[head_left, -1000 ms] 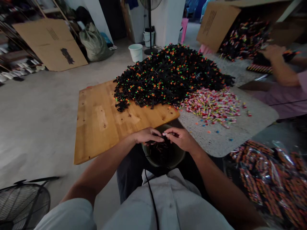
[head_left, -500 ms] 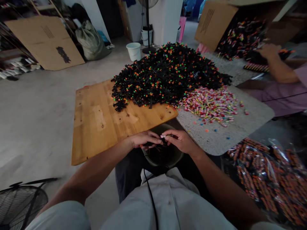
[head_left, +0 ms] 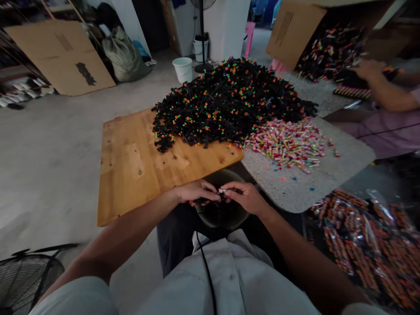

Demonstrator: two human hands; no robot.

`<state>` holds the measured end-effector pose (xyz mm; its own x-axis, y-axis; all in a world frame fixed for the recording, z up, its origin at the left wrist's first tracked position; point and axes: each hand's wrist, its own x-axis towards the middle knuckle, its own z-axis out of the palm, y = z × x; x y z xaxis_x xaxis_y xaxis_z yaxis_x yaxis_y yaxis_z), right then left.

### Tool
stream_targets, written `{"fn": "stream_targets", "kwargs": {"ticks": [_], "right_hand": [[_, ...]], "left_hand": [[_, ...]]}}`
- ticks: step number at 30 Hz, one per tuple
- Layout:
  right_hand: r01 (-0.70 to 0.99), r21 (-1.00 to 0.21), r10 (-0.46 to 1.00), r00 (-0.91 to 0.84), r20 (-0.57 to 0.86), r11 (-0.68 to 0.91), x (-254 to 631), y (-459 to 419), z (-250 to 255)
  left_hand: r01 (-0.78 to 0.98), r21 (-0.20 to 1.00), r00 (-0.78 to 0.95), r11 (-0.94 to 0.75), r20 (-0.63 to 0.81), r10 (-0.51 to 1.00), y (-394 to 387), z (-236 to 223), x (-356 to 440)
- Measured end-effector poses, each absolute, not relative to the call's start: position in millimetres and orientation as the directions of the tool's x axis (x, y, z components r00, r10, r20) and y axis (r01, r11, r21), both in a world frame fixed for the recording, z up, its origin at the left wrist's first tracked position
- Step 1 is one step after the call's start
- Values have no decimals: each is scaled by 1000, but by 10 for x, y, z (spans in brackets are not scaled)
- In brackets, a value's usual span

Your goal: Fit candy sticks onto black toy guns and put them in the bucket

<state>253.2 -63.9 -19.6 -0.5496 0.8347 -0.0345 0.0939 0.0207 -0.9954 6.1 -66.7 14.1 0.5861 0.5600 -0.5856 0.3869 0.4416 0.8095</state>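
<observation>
Over a dark bucket between my knees, my two hands meet fingertip to fingertip. My left hand is closed round a black piece with an orange end, much like those heaped on the table; its exact kind cannot be made out. Between thumb and fingers, my right hand pinches a small pale pink tube against the left fingertips. Ahead lies a big heap of black pieces with orange and green ends. To its right is a pile of small pink, red and yellow tubes.
The heaps rest on a wooden board and a speckled grey tabletop. At right stand plastic-wrapped bundles and a co-worker's hand beside a filled cardboard box. A black fan is low at left.
The small pink tube and both hands' fingertips have shifted slightly, with the tube a little lower and tilted differently. The hands stay together over the bucket.
</observation>
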Motion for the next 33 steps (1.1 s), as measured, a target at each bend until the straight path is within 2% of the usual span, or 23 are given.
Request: {"fn": "stream_targets", "kwargs": {"ticks": [3, 5, 10, 13, 16, 21, 25, 33], "right_hand": [[114, -980, 818, -572, 67, 161, 2517, -689, -204], [126, -974, 816, -571, 84, 188, 2508, -720, -220], [149, -989, 831, -550, -77, 6, 2543, -704, -260], [101, -993, 810, -576, -113, -67, 2574, -667, -257], [70, -991, 822, -553, -132, -113, 2553, -697, -266], [75, -995, 905, -415, -93, -68, 2432, -829, -365], [28, -994, 906, -410, -106, -104, 2384, -809, -431], [-32, -988, 880, -460, -121, -153, 2421, -736, -464]], "left_hand": [[463, 808, 556, 364, -585, 590, -667, 138, 54], [541, 797, 544, 269, -575, 611, -666, 157, 51], [594, 797, 551, 108, -501, 667, -667, 233, 76], [567, 821, 565, 63, -443, 697, -663, 220, 96], [562, 823, 594, -83, -332, 732, -653, 152, 93], [706, 607, 557, -364, -160, 815, -655, 42, 38], [649, 540, 655, -537, -37, 754, -653, 18, 20], [634, 542, 656, -551, 0, 754, -695, -47, 126]]}}
